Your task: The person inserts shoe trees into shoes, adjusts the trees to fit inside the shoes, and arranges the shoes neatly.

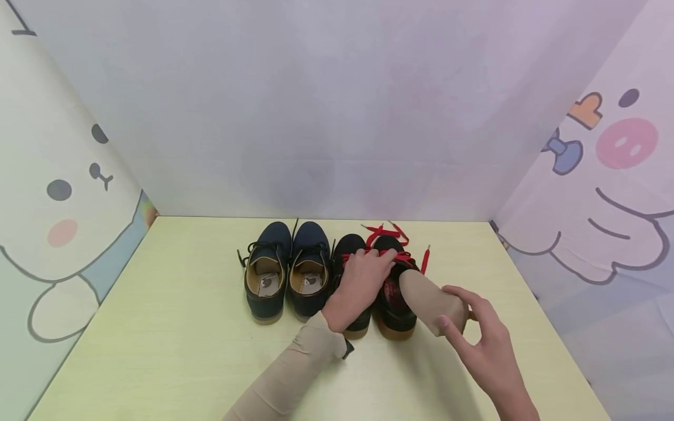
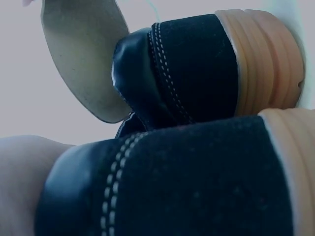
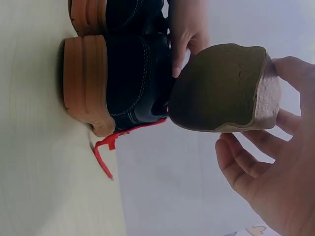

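Observation:
Between the thumb and fingers of my right hand (image 1: 487,342) is a beige moulded shoe insert (image 1: 429,301), its rounded tip tilted toward the opening of the right black shoe (image 1: 397,321) with red laces (image 1: 402,256). In the right wrist view the insert's hollow underside shows, and its tip overlaps the shoe's collar. My left hand (image 1: 365,275) reaches across the left black shoe (image 1: 350,241) and its curled fingers hold the right shoe near the laces and tongue. The thumb shows beside the opening in the right wrist view. Tan soles and stitched heels fill the left wrist view.
A pair of navy shoes, left (image 1: 265,310) and right (image 1: 309,307), stands beside the black pair with heels toward me. All rest on a pale yellow table (image 1: 174,327). A white back wall (image 1: 337,117) and printed side panels surround it.

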`<state>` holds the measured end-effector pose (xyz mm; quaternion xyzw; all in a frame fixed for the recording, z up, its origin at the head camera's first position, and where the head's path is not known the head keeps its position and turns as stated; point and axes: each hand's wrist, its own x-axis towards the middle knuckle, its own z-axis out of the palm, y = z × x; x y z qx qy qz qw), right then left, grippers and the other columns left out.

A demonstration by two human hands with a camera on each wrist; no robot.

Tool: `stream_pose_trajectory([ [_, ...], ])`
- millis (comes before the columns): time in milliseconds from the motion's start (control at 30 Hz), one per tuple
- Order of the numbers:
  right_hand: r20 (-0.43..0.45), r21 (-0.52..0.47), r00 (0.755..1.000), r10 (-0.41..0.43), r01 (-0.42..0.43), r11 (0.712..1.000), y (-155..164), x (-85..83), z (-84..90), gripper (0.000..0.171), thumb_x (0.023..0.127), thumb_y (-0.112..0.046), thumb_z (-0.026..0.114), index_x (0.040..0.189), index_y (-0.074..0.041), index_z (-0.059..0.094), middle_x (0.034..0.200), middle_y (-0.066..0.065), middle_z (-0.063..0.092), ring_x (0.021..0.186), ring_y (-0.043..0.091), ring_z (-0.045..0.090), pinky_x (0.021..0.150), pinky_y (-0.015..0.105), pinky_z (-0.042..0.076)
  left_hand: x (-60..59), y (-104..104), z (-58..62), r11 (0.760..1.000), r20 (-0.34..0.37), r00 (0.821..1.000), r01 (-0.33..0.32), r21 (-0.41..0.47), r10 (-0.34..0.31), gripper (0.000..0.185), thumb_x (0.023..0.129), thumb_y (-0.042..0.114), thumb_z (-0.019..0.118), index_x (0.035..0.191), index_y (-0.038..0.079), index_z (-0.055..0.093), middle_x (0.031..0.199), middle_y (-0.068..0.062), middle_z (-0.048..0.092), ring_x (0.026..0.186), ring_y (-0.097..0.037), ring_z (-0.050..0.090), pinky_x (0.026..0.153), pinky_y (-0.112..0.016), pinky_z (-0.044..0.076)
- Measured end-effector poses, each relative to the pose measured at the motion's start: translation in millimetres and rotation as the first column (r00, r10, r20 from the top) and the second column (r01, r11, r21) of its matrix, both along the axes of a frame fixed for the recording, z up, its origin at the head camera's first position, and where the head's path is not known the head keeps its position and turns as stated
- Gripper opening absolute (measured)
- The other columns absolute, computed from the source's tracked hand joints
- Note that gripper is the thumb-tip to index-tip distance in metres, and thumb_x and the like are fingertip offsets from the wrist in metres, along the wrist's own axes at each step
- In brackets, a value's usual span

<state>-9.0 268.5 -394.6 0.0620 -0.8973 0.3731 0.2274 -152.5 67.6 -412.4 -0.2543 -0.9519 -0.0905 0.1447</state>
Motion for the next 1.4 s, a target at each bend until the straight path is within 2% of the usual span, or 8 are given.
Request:
stream_pose_trajectory([
  [200, 0.002, 0.007, 0.999, 0.045, -0.045, 0.999, -4.5, -3.3, -2.3, 0.061, 0.086, -0.005, 0.084, 0.140, -0.023, 0.063, 0.133, -0.002, 0.066, 0.120, -0.009, 0.052, 0.092, 0.005, 0.040, -0.4, -0.4, 0.0, 1.000, 0.005, 1.000, 0.003, -0.008, -0.003, 0.018, 0.109, 0.040, 0.053, 0.119, 0.027, 0.061, 0.103, -0.003, 0.079, 0.078, -0.025, 0.066, 0.070, -0.034, 0.059],
  [433, 0.035, 0.048, 0.999, 0.025, -0.026, 0.998, -8.3, -11.4, -4.9, 0.058, 0.088, -0.014, 0.084, 0.140, -0.026, 0.063, 0.132, -0.004, 0.065, 0.112, -0.006, 0.050, 0.087, 0.008, 0.041, 0.0, 0.0, 0.4, 1.000, 0.000, 1.000, -0.001, -0.011, 0.001, 0.018, 0.109, 0.040, 0.053, 0.119, 0.027, 0.061, 0.103, -0.003, 0.079, 0.078, -0.025, 0.066, 0.070, -0.035, 0.060],
  [767, 0.001, 0.082, 1.000, 0.013, -0.013, 0.997, -18.9, -21.5, -6.5, 0.058, 0.086, -0.016, 0.086, 0.140, -0.020, 0.064, 0.127, -0.003, 0.067, 0.102, 0.000, 0.048, 0.080, 0.013, 0.041, 0.9, 0.7, 1.6, 1.000, 0.002, 1.000, -0.006, -0.024, 0.006, 0.018, 0.109, 0.040, 0.053, 0.120, 0.028, 0.061, 0.105, -0.004, 0.079, 0.079, -0.026, 0.067, 0.071, -0.037, 0.061],
  [933, 0.018, 0.125, 1.000, -0.012, 0.009, 0.992, -26.2, -25.4, -6.0, 0.055, 0.089, -0.025, 0.085, 0.140, -0.020, 0.064, 0.126, -0.005, 0.069, 0.103, 0.004, 0.046, 0.077, 0.019, 0.043, 0.5, 0.1, 1.1, 1.000, 0.008, 1.000, -0.003, -0.031, 0.004, 0.018, 0.109, 0.039, 0.052, 0.120, 0.028, 0.060, 0.106, -0.004, 0.079, 0.079, -0.026, 0.067, 0.072, -0.037, 0.061],
  [1200, 0.004, 0.185, 0.999, -0.044, 0.043, 0.982, -36.1, -30.6, -5.0, 0.057, 0.088, -0.028, 0.085, 0.138, -0.012, 0.064, 0.126, 0.004, 0.072, 0.108, 0.017, 0.053, 0.072, 0.032, 0.047, 1.1, 0.7, 0.0, 0.999, 0.005, 1.000, -0.004, -0.052, 0.004, 0.019, 0.110, 0.040, 0.051, 0.121, 0.028, 0.060, 0.106, -0.004, 0.079, 0.080, -0.026, 0.067, 0.073, -0.037, 0.062],
  [1333, -0.002, 0.222, 0.999, -0.053, 0.052, 0.974, -39.8, -32.9, -3.9, 0.059, 0.088, -0.027, 0.085, 0.140, -0.012, 0.062, 0.107, 0.001, 0.071, 0.110, 0.021, 0.055, 0.073, 0.035, 0.047, 0.9, 0.2, 0.9, 0.999, 0.018, 1.000, -0.004, -0.055, 0.005, 0.020, 0.110, 0.041, 0.050, 0.123, 0.029, 0.059, 0.108, -0.004, 0.079, 0.081, -0.026, 0.068, 0.075, -0.037, 0.062],
  [1400, -0.014, 0.233, 0.999, -0.048, 0.050, 0.971, -41.1, -33.9, -3.4, 0.060, 0.088, -0.026, 0.085, 0.141, -0.011, 0.062, 0.108, 0.003, 0.072, 0.111, 0.024, 0.056, 0.077, 0.038, 0.051, 0.7, -0.1, 1.3, 0.999, 0.023, 1.000, -0.004, -0.051, 0.005, 0.020, 0.110, 0.041, 0.051, 0.123, 0.029, 0.060, 0.109, -0.004, 0.079, 0.082, -0.026, 0.068, 0.075, -0.036, 0.062],
])
